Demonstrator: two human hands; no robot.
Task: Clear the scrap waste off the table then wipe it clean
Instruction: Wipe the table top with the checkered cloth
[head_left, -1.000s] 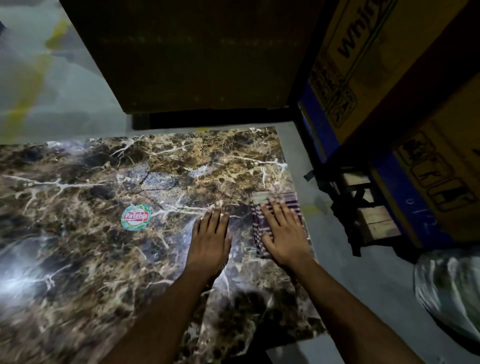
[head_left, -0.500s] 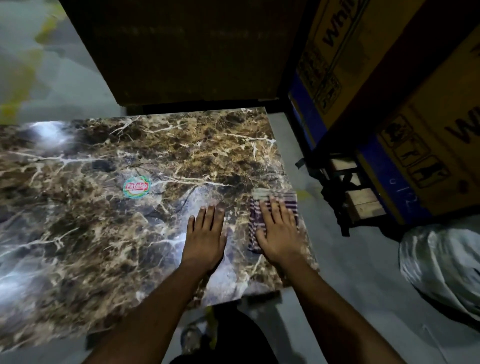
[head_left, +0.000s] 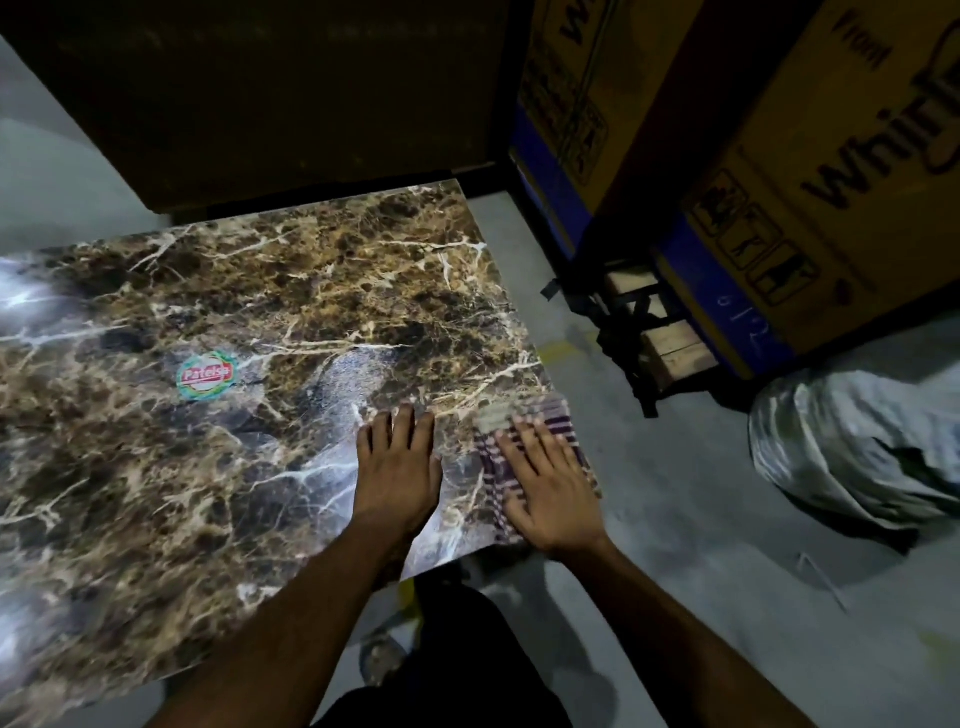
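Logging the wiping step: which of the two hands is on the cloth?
The right hand, flat on the checked cloth at the table's right edge; the left hand rests on bare marble.

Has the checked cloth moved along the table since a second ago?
Yes. The checked cloth, under the right hand, has slid toward the person along the table's right edge, farther from the round sticker and nearer the near corner.

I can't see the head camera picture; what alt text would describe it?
A person's right hand presses a folded checked cloth flat near the right edge of a brown marble-patterned table, while the left hand rests flat beside it. Cardboard boxes stand on the floor nearby.
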